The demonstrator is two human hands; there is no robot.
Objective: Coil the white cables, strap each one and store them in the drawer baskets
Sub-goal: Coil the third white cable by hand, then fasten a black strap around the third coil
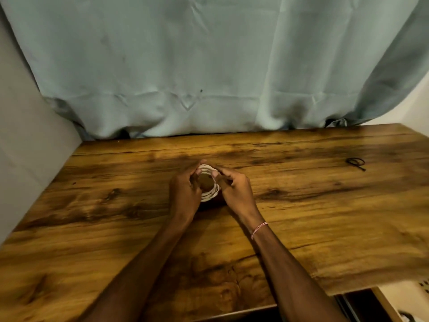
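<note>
A white cable [210, 192] wound into a small round coil stands on its edge on the wooden table [325, 217], held between both hands near the middle. My left hand [184, 194] grips its left side with curled fingers. My right hand [234, 190] grips its right side, thumb on the top of the coil. Much of the coil is hidden behind the fingers. A black strap [355, 162] lies looped on the table at the far right, well apart from both hands.
A pale green curtain [209, 66] hangs along the table's back edge. A grey wall [21, 135] closes the left side. At the bottom right, below the table's front edge, part of an open drawer [371, 305] and a pale perforated basket [417, 289] show.
</note>
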